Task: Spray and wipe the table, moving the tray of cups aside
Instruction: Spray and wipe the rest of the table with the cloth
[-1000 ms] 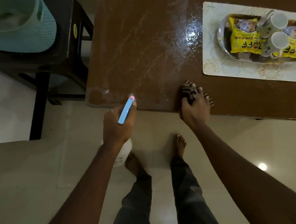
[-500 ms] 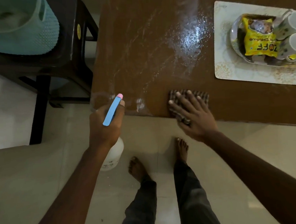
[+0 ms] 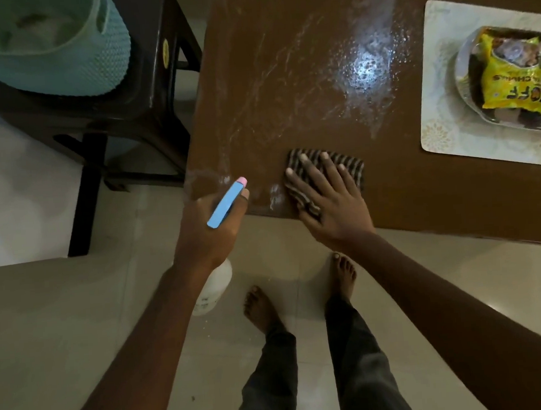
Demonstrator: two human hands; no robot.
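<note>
Brown and wet with spray streaks, the table [image 3: 301, 74] fills the upper frame above a pale tiled floor [image 3: 62, 315]. At its far right edge a placemat [image 3: 439, 122] carries the tray [image 3: 465, 72], holding a yellow packet [image 3: 513, 85]. The right hand [image 3: 329, 200] presses flat, fingers spread, on a striped cloth [image 3: 349, 167] near the front edge. The left hand [image 3: 207, 231] is wrapped around a spray bottle [image 3: 214, 288] just off the table's corner.

2 hands [image 3: 207, 231], 1 spray bottle [image 3: 212, 287], 1 cloth [image 3: 350, 170], 1 tray [image 3: 465, 72], 1 yellow packet [image 3: 513, 82], 1 basket [image 3: 59, 43].
</note>
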